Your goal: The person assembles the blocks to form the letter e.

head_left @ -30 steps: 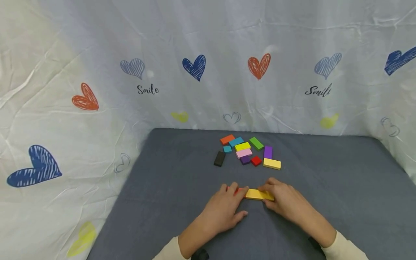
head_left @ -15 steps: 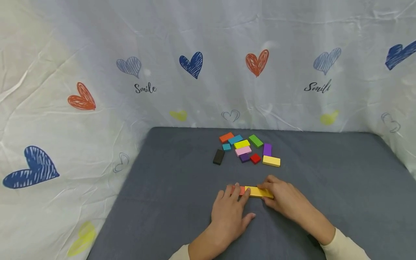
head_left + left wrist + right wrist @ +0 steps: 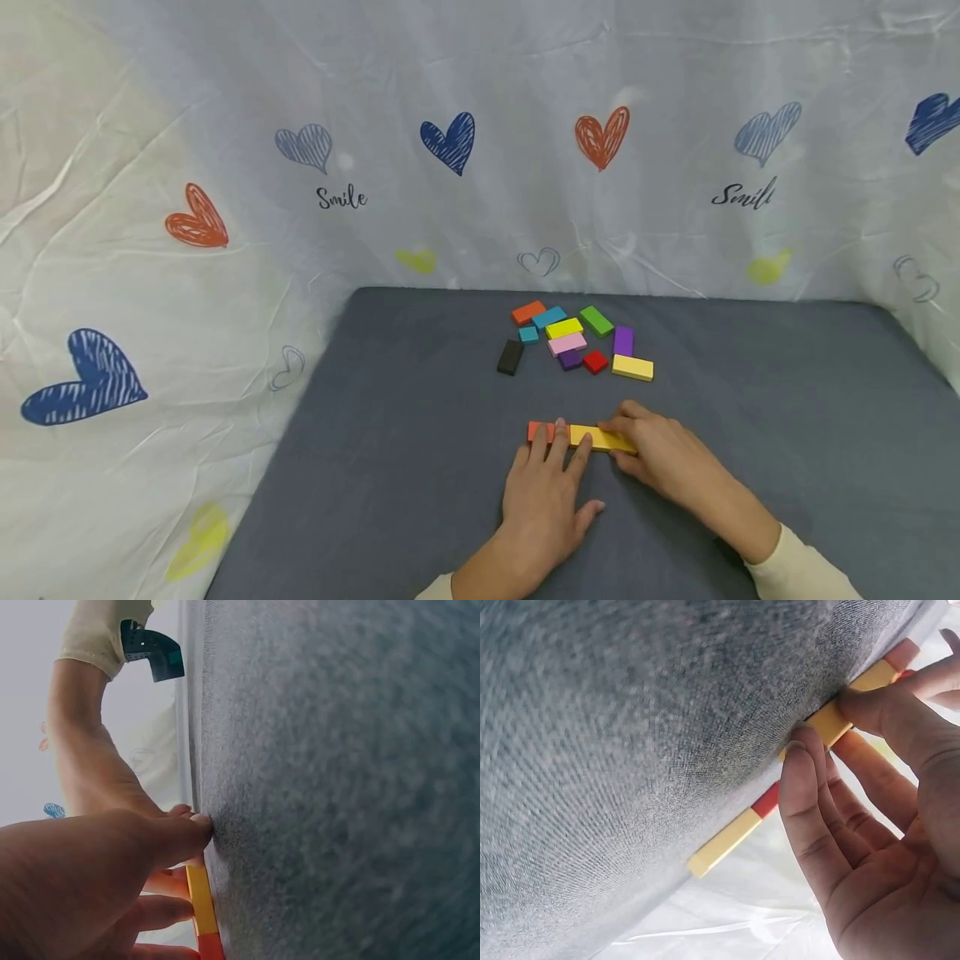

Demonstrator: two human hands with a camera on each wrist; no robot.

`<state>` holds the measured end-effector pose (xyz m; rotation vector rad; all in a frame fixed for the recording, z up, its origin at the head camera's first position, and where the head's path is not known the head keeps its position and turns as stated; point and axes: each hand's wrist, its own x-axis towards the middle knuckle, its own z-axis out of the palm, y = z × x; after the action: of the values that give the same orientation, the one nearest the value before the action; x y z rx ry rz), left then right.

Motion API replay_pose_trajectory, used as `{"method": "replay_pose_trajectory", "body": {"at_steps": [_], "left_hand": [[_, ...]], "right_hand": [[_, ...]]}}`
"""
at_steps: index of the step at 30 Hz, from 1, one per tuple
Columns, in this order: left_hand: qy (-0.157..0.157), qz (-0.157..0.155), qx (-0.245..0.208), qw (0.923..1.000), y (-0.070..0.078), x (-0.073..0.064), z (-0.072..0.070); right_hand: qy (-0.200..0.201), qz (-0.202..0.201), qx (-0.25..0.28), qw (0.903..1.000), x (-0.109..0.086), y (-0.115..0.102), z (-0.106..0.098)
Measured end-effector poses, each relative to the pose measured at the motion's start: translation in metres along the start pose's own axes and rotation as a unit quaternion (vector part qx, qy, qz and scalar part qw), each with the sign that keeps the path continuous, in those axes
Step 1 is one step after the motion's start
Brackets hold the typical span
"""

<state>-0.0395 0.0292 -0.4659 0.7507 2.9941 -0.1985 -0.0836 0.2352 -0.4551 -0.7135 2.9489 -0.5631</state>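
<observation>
A red block (image 3: 532,430) and a yellow block (image 3: 588,434) lie end to end on the grey cloth in the head view. My left hand (image 3: 540,508) reaches over them with straight fingers, two across the red block and the index fingertip at the yellow one. Its thumb stands out to the side. At the right end, my right hand (image 3: 667,454) pinches the yellow strip between thumb and fingers, covering part of it. In the right wrist view the thumb (image 3: 877,709) presses along the yellow side, with the red end beyond.
Behind the hands lies a loose group of blocks: black (image 3: 510,357), red (image 3: 596,361), pale yellow (image 3: 633,367), purple (image 3: 623,341), green (image 3: 596,321), pink (image 3: 567,344), orange (image 3: 528,312) and others. A white curtain (image 3: 510,217) with printed hearts hangs behind the table (image 3: 420,375).
My left hand has shifted right and nearer the body, its fingers spreading and uncovering the red block's left end. The right hand keeps its pinch on the yellow block.
</observation>
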Motion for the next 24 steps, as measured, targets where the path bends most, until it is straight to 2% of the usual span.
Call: {"method": "replay_pose_trajectory", "body": {"at_steps": [15, 24], "left_hand": [[-0.019, -0.022, 0.009, 0.9995, 0.007, 0.002, 0.001], [-0.031, -0.041, 0.02, 0.9985, 0.011, 0.005, -0.003]], "right_hand": [[-0.012, -0.001, 0.004, 0.9999, 0.0, 0.0, -0.002], [-0.019, 0.012, 0.012, 0.9997, 0.0, 0.001, -0.003]]}}
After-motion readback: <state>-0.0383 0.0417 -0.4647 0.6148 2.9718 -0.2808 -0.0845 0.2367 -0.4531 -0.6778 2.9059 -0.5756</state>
